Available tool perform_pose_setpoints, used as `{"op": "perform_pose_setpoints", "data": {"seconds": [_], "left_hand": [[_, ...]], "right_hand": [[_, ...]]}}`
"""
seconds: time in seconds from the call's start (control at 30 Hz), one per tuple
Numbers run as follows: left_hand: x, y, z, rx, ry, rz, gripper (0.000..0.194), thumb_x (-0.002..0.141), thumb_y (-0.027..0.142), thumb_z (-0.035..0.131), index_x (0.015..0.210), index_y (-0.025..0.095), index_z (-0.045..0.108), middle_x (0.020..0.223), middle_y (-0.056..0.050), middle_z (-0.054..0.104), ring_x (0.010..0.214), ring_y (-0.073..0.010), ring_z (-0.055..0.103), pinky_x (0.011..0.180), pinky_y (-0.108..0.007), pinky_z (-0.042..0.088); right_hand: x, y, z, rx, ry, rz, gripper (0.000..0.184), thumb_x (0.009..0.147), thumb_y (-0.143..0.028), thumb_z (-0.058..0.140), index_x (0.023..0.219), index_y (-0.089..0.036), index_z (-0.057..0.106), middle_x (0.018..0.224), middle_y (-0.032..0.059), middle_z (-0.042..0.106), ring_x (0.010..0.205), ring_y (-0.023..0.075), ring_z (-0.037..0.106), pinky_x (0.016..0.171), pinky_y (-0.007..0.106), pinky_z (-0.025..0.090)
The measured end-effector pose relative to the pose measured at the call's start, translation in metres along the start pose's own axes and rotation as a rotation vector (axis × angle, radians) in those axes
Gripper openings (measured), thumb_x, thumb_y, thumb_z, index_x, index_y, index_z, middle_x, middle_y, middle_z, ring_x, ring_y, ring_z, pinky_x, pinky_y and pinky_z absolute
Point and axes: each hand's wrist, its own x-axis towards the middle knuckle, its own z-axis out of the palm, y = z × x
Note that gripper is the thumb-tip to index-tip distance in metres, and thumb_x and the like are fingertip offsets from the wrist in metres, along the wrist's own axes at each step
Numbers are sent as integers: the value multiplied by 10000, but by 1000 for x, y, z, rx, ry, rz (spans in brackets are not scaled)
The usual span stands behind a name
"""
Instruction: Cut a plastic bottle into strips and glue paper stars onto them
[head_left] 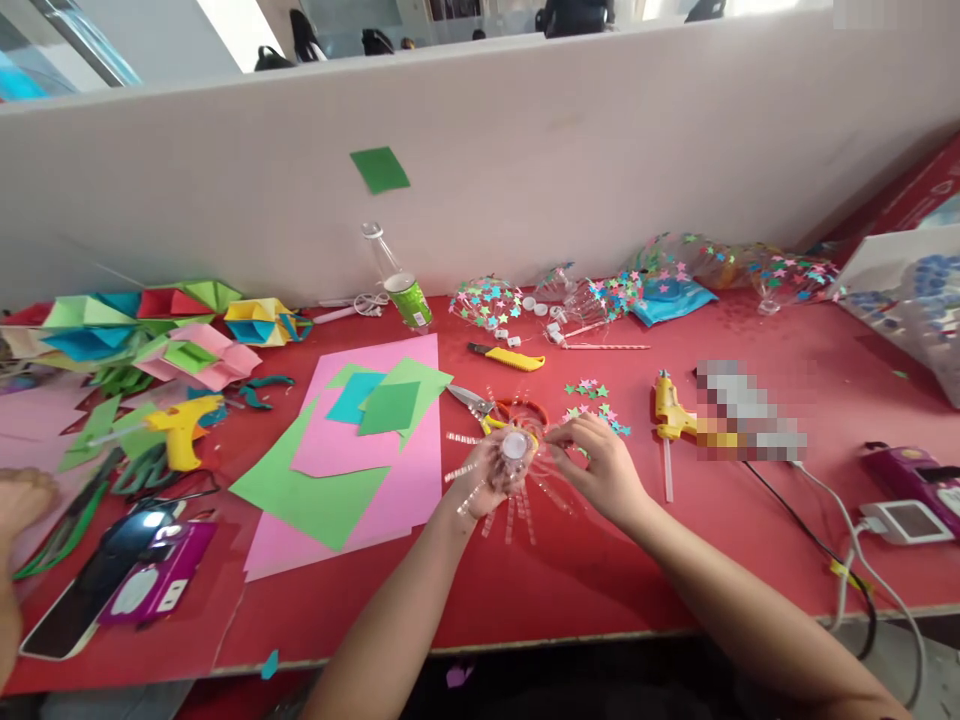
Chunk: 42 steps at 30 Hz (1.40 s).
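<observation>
My left hand (pixel 486 478) is closed around the neck end of a clear plastic bottle top (pixel 516 450) whose body is cut into thin strips that fan out downward. My right hand (pixel 600 465) pinches one of those strips on the right side with its fingertips. Both hands are just above the red table (pixel 600 570). Small coloured paper stars (pixel 596 402) lie scattered right behind my right hand. Scissors with orange handles (pixel 495 408) lie just behind the bottle piece.
Pink and green paper sheets (pixel 352 450) lie to the left. Yellow glue guns (pixel 180 428) (pixel 670 412) sit on either side. A yellow utility knife (pixel 508 357), a green-labelled bottle (pixel 403 288), star-covered plastic pieces (pixel 487 300) and folded paper shapes (pixel 150 325) line the back. Another person's hand (pixel 22 500) is at the left edge.
</observation>
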Motion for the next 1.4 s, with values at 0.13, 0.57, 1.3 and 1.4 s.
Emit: {"op": "perform_pose_setpoints", "data": {"seconds": [0.13, 0.57, 1.3, 1.4], "left_hand": [[-3, 2, 6, -16, 49, 13, 264, 890, 351, 548, 730, 142, 536, 466, 50, 442, 320, -20, 226, 339, -145, 192], [-2, -3, 8, 132, 44, 60, 310, 909, 357, 523, 677, 157, 474, 449, 56, 392, 332, -24, 202, 344, -147, 151], [-2, -4, 14, 85, 157, 104, 265, 839, 339, 631, 702, 155, 500, 475, 75, 412, 340, -27, 283, 333, -155, 170], [0, -6, 10, 68, 111, 63, 274, 831, 340, 638, 688, 158, 490, 455, 85, 369, 337, -22, 258, 338, -151, 166]], "right_hand": [[-1, 1, 1, 1, -8, -7, 158, 881, -102, 532, 896, -212, 644, 832, 35, 711, 753, 190, 608, 723, 331, 473], [-4, 7, 9, -219, -125, -130, 132, 836, -114, 606, 913, -193, 680, 879, 60, 665, 836, 214, 515, 790, 370, 398], [-6, 10, 12, -257, -166, -218, 150, 920, -178, 523, 889, -181, 670, 713, 27, 649, 712, 176, 507, 788, 339, 339], [-6, 9, 14, -272, -140, -240, 179, 935, -182, 500, 884, -190, 671, 727, 29, 645, 719, 175, 493, 806, 343, 337]]}}
